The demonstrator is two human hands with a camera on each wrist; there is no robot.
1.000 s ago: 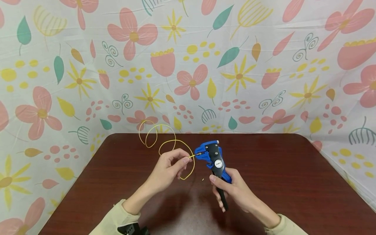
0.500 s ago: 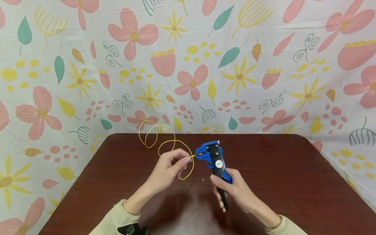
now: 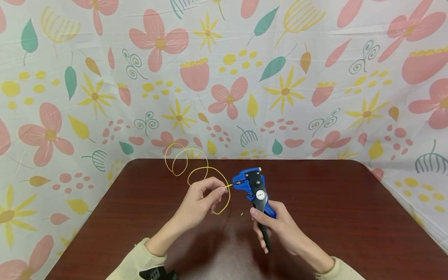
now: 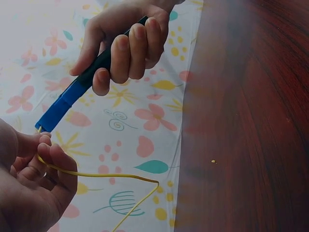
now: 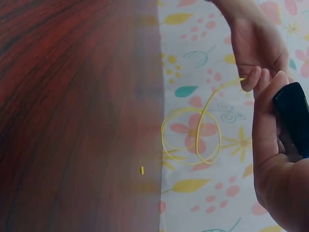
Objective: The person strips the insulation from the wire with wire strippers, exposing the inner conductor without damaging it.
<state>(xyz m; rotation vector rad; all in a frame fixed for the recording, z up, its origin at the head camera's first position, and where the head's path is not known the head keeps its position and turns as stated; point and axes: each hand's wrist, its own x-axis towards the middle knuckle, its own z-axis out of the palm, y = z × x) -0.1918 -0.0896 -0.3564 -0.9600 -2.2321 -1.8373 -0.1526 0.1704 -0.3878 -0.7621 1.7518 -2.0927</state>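
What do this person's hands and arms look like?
The left hand and right hand wear no gloves, and no rings show. The left sleeve and right sleeve are pale beige and end short of the wrists. A boxy black device sits by the left sleeve, partly out of frame.

A wrinkled white cloth (image 3: pixel 224 130), printed with pink flowers (image 3: pixel 229 99), yellow blossoms (image 3: pixel 285 91) and green leaves (image 3: pixel 273 68), hangs behind a dark reddish-brown table (image 3: pixel 332 202) and spreads to both sides; the table has rounded far corners, streaky wood grain and a pale sheen of light (image 3: pixel 231 254) on its near part
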